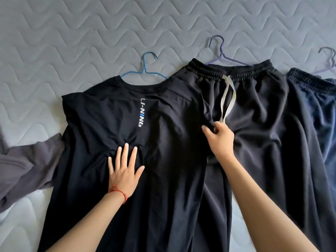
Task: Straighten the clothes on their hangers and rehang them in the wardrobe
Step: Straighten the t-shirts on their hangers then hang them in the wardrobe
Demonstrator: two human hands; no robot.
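Bed [91, 33]: grey quilted mattress with a wavy stitch pattern, everything's laid out flat on it, stretching way past both hands.

Black t-shirt [109, 124]: biggest item here, lying back-up under the left hand and reaching over to the right hand. White and blue LI-NING print runs down the middle, just above the left hand's fingertips. Fabric's bunched into wrinkles right around those fingers.

Black pants [263, 133]: just right of the right hand, elastic waistband at the far end, legs running back toward the person. The shirt's sleeve overlaps their left edge.

Navy pants [323, 110]: further right again, well apart from both hands, partly cut off by the frame edge.

Grey garment [27, 160]: off to the left of the left hand, crumpled, sticking out from under the shirt.

Left hand [124, 171]: fingers spread, palm pressed flat on the shirt's back. Not gripping anything. Red string bracelet [118, 192] on the wrist.

Right hand [221, 140]: fingers pinched shut on the shirt's sleeve edge, right where the drawstring ends.

Drawstring [226, 99]: pale flat cord hanging from the black pants' waistband down to the right hand.

Blue hanger [145, 69]: poking out of the shirt collar, beyond the left hand.

Purple hanger [221, 51]: hook sticking out above the black pants' waistband, beyond the right hand.

Third hanger [329, 59]: hook showing above the navy pants, far right.
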